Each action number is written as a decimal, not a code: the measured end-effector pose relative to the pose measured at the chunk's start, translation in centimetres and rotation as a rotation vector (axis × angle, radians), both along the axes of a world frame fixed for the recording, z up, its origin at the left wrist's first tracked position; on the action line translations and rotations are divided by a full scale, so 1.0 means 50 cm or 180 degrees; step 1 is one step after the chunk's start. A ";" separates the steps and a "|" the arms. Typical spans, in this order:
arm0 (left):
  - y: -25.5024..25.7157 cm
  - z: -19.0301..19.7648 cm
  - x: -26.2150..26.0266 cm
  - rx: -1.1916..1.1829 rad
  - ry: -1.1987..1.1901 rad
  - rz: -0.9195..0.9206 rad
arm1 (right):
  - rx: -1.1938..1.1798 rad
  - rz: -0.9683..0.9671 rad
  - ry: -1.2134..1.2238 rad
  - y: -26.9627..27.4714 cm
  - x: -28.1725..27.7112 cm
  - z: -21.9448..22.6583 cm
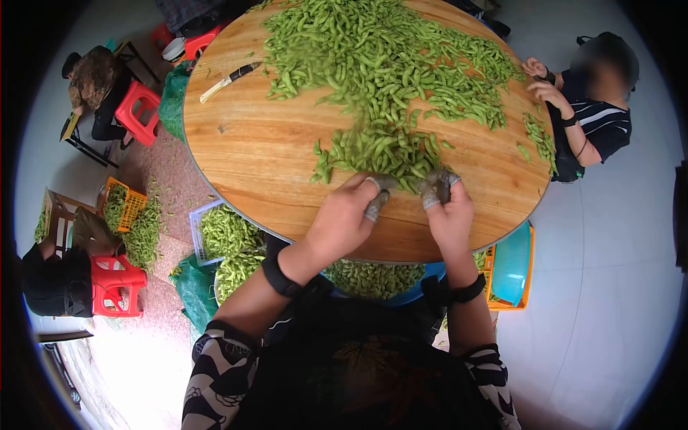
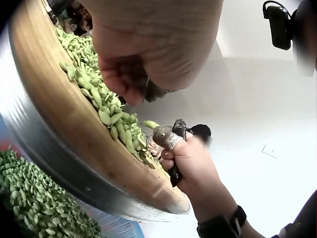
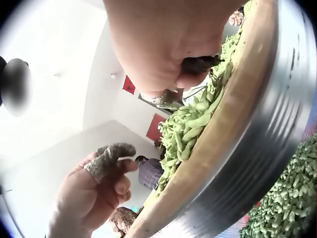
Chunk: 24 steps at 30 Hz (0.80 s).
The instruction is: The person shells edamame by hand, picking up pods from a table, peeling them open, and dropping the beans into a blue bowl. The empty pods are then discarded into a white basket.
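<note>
A heap of green edamame pods [image 1: 387,147] lies on the round wooden table [image 1: 244,165] in front of both hands. My left hand [image 1: 345,218] is at the near side of the heap, grey tape on its thumb and forefinger. In the right wrist view, the left hand [image 3: 91,193] has loosely bent fingers and nothing between them. My right hand [image 1: 450,215] is beside the heap's right end, also taped. Seen from the left wrist, the right hand [image 2: 195,161] grips a narrow black object [image 2: 175,174], partly hidden by the fingers. One pod [image 2: 149,124] sticks out at its taped fingertip.
A larger pod pile [image 1: 358,50] covers the table's far side, with a knife [image 1: 229,81] to its left. Shelled beans [image 1: 373,279] fill a container below the near edge. A seated person [image 1: 595,107] works at the right. Red stools [image 1: 140,115] and crates [image 1: 129,208] stand left.
</note>
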<state>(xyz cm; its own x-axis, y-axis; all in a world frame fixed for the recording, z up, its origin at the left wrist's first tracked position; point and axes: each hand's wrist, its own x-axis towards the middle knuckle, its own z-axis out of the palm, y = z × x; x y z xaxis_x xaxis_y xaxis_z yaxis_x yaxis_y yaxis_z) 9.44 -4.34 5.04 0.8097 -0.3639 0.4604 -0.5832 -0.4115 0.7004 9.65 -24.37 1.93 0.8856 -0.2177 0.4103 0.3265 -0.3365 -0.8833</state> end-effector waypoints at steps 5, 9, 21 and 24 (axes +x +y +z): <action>-0.018 -0.006 0.020 -0.0073 0.0233 0.0279 | 0.1307 0.0554 0.0532 -0.012 0.047 0.093; -0.001 0.005 0.022 -0.0996 0.0403 0.0709 | 0.1534 0.0821 0.0515 -0.012 0.041 0.134; 0.031 0.029 0.053 -0.1545 0.2839 -0.1329 | 0.1782 0.1874 0.1148 0.005 0.030 0.082; 0.032 0.010 0.051 -0.1615 0.2816 -0.0742 | 0.1013 0.1301 0.1261 0.023 0.039 0.029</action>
